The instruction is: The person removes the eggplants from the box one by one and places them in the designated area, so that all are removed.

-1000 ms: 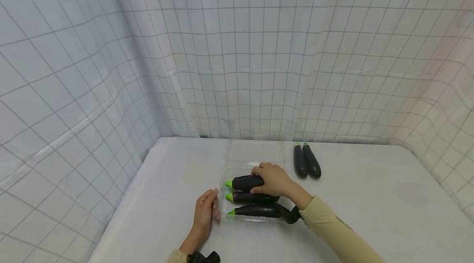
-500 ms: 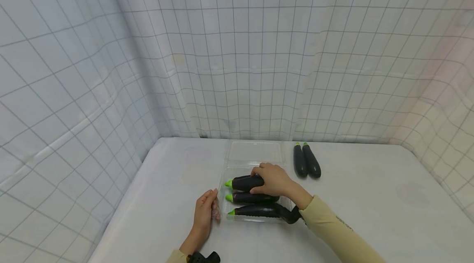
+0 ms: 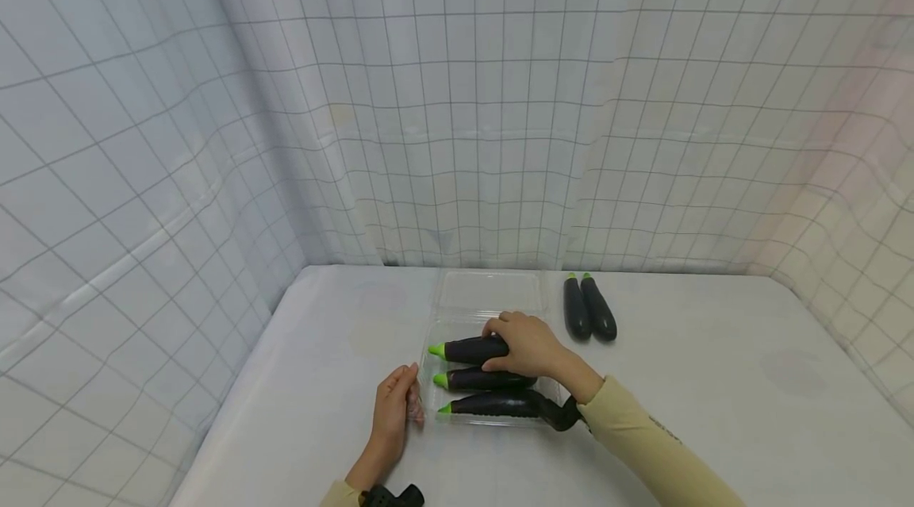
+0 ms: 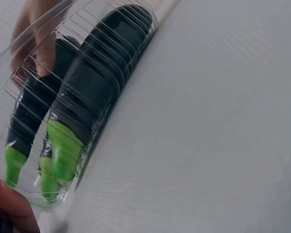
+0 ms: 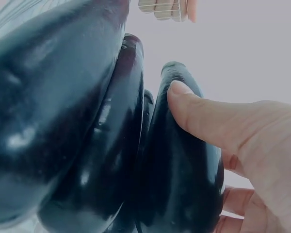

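Gripping an eggplant [image 3: 471, 350] at the far side of the clear container [image 3: 457, 330], your right hand [image 3: 526, 344] wraps its right end; its long axis runs crosswise, stem [image 3: 437, 351] nearer your left hand [image 3: 391, 408], whose hold isn't clear.

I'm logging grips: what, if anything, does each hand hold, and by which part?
The right hand holds an eggplant by its body, away from the green tip. The left hand is at the clear container; whether it grips cannot be told.
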Demonstrator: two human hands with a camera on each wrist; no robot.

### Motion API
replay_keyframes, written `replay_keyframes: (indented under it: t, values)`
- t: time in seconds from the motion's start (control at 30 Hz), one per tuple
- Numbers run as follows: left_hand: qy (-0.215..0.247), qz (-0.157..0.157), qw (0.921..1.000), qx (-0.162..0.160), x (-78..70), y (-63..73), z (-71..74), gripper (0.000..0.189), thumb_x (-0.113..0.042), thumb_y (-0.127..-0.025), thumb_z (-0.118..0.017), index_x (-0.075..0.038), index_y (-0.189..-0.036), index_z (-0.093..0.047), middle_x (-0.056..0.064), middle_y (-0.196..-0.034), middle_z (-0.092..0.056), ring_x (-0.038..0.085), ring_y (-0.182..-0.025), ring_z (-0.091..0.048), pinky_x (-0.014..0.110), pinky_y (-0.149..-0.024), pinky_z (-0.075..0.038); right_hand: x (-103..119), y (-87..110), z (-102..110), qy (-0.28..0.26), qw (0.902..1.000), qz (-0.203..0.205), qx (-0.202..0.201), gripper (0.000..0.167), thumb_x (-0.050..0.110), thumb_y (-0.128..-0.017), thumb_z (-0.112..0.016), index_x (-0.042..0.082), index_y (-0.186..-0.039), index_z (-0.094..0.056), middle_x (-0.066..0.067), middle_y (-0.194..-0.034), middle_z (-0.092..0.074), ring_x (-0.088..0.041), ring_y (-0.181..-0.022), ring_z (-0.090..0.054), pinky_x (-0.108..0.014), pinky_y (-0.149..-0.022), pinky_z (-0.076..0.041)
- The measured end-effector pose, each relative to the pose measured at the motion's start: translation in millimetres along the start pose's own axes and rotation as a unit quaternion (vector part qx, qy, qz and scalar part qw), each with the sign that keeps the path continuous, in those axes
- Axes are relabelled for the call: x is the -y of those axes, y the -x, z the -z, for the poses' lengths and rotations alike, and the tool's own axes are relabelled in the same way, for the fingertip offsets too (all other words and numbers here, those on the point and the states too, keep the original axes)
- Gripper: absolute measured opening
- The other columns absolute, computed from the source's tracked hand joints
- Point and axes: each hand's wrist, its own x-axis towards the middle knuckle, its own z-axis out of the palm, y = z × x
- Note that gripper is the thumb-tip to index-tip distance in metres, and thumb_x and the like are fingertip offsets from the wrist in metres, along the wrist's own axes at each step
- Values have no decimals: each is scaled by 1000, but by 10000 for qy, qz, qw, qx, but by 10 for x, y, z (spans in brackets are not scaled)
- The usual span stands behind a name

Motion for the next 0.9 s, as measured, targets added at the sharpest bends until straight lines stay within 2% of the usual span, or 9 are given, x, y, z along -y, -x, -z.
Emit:
replay_keyframes:
  t: [0.2,0.47,0.67,0.9]
  values:
    - [24,80,10000,-34,-34,18,-18,49,-21,-103,-43,19,-81,-25,-1,-54,-35,9,-40,-36,22,-39,-36,21,13,8,-23,9999,-6,-170,41,41,-79,-76,16,-109,-63,-1,-95,-57,-20,-82,-56,-38,-66,-47]
    - [-66,24,9999,102,-231,123,-91,43,-14,-104,-40,20,-81,-25,0,-55,-36,8,-42,-36,21,-42,-37,37,20,-2,-138,9994,-145,-268,43,43,-79,-75,15,-109,-62,-1,-98,-59,-18,-79,-58,-36,-65,-48]
    - [-64,4,9999,105,-238,132,-95,44,-15,-104,-40,20,-81,-25,-1,-55,-36,8,-42,-36,21,-41,-37,44,25,-9,-229,9993,-243,-156,46,48,-80,-73,16,-111,-61,0,-100,-60,-15,-77,-58,-33,-63,-47]
    - [-83,-57,9999,119,-221,127,-87,44,-15,-104,-40,20,-80,-26,-1,-55,-36,8,-42,-36,21,-41,-38,54,25,-4,-297,9989,-287,-201,46,48,-80,-72,15,-110,-61,-2,-100,-63,-16,-79,-59,-34,-64,-47]
